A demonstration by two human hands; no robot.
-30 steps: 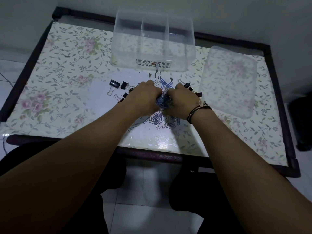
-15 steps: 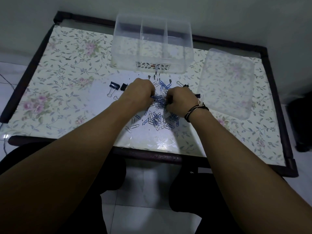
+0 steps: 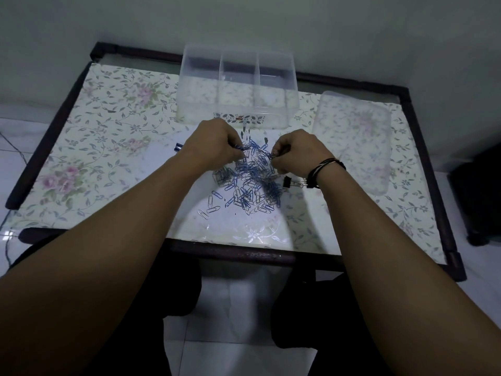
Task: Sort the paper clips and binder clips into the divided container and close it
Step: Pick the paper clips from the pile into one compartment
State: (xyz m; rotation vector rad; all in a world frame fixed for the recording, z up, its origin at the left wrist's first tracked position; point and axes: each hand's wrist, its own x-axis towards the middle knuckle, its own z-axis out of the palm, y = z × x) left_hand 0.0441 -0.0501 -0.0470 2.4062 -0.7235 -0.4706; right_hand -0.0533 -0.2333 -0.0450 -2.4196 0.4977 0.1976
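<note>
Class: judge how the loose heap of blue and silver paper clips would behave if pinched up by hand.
The heap of blue and silver wire paper clips looks tangled, so a pinch probably lifts a dangling clump. They seem light. Loose strays would likely slide on the glossy floral table cover.

**A dim room with a floral-topped table against a plain wall**

We look down on a low rectangular table (image 3: 113, 147) with a dark wooden frame. Its top is covered in a cream sheet printed with grey-green leaves and pink flowers, and a glossy clear layer over it catches a bright patch of light near the front edge. The far side of the table stands against a plain, pale wall (image 3: 271, 20) with no window in view. Below and around the table we see a floor (image 3: 238, 316) of large white glossy tiles. At the far right, a dark object (image 3: 477, 196) stands on the floor, too shadowed to identify. The lighting is low and cool overall.
</note>
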